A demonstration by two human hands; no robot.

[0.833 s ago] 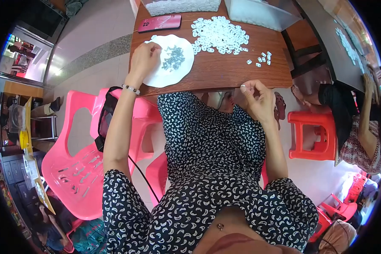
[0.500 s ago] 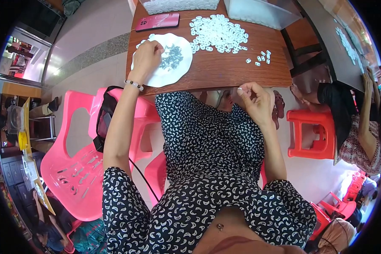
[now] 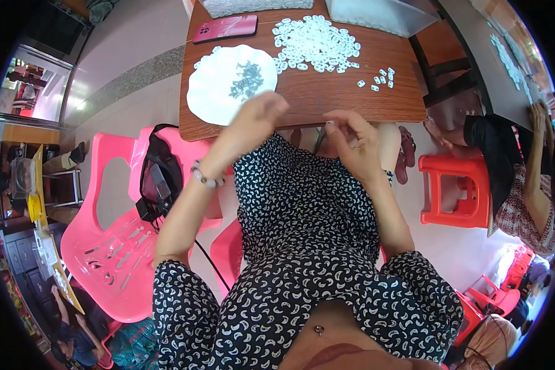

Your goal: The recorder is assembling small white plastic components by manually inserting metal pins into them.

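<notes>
My left hand (image 3: 256,123) is off the near right rim of a white scalloped plate (image 3: 206,92), blurred by motion. Its fingers are curled together, and anything between them is too small to make out. On the plate lies a loose heap of small grey metal screw-like pieces (image 3: 246,80). At the table's front edge, above my lap, my right hand (image 3: 359,148) pinches a small white plastic piece between thumb and fingers, mostly hidden by the fingertips. A large pile of white oval two-hole plastic pieces (image 3: 317,43) lies beyond, with several loose ones (image 3: 382,79) to its right.
A pink phone (image 3: 225,28) lies behind the plate on the brown wooden table (image 3: 314,102). Two clear bins (image 3: 382,18) stand at the far edge. Pink chair (image 3: 111,246) with a black bag (image 3: 160,179) at left; red stool (image 3: 453,191) and another person's arms (image 3: 536,160) at right.
My left hand has left the plate and swung right, toward my right hand. My right hand has shifted slightly left, still pinching the white piece.
</notes>
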